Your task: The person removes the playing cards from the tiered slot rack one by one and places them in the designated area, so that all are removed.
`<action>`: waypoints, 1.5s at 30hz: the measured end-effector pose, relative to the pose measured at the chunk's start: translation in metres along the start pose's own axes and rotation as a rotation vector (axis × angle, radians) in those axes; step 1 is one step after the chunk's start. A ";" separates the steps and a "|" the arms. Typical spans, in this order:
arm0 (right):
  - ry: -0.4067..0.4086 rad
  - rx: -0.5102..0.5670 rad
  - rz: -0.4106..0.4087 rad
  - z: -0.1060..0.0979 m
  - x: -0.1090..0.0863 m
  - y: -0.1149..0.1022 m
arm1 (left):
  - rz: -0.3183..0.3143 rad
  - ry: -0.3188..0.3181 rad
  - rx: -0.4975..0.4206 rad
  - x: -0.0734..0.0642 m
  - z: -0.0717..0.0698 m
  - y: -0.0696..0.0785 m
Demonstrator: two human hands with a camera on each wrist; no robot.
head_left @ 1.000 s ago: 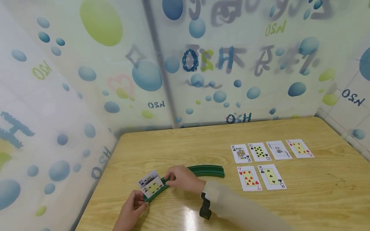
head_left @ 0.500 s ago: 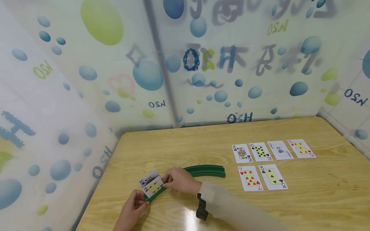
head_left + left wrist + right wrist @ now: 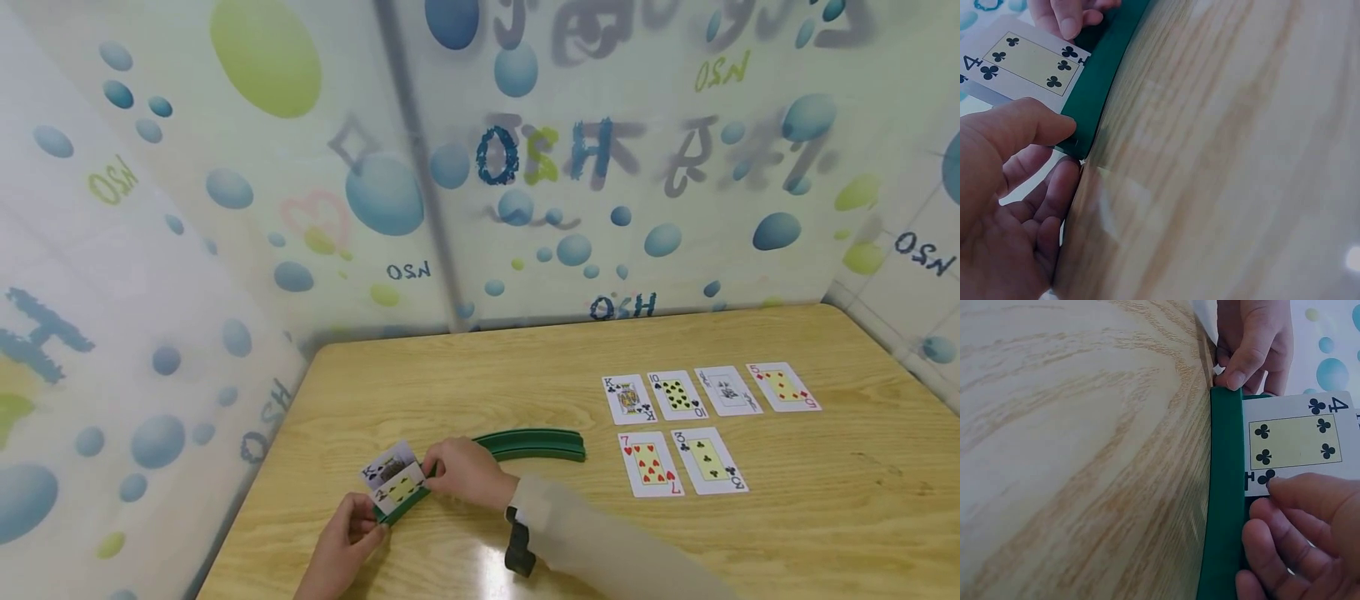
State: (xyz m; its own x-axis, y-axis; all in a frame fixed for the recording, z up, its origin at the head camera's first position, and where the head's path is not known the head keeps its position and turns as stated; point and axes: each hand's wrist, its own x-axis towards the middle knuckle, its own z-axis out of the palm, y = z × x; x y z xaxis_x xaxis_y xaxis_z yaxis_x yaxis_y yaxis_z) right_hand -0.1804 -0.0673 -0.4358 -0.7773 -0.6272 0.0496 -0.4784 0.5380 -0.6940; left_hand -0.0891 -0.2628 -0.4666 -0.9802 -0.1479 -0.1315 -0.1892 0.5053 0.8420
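A curved green card holder [image 3: 534, 443] lies on the table. My left hand [image 3: 339, 540] pinches its near left end, thumb on the front face in the left wrist view. In the holder's slot a four of clubs [image 3: 1294, 442] stands tilted, overlapping a black king [image 3: 385, 463] behind it. My right hand [image 3: 471, 472] pinches the four by its lower right corner, the thumb [image 3: 1310, 495] over the corner club and the other fingers curled beneath, close to the holder. Part of the holder's middle is hidden behind this hand.
Face-up cards lie in two rows at the right: a king of clubs [image 3: 628, 400], a ten [image 3: 677, 395], a joker [image 3: 727, 390] and a five of diamonds [image 3: 784, 387], above a seven of hearts [image 3: 651, 464] and a three of clubs [image 3: 709, 460]. A patterned wall panel [image 3: 645, 275] backs the wooden table.
My right hand has shifted slightly left along the holder. The four of clubs now leans differently, its top edge lower, and more of the king shows. The left hand keeps its hold.
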 end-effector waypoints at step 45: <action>0.045 0.049 -0.064 -0.006 0.000 0.014 | -0.007 0.002 0.012 0.001 0.000 -0.002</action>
State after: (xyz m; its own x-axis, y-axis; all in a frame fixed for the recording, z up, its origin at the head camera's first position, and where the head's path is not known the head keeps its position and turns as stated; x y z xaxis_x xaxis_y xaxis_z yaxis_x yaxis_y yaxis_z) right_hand -0.1897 -0.0560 -0.4414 -0.7639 -0.6327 0.1267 -0.5080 0.4685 -0.7228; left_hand -0.0895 -0.2641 -0.4682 -0.9787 -0.1534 -0.1361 -0.1967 0.5146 0.8346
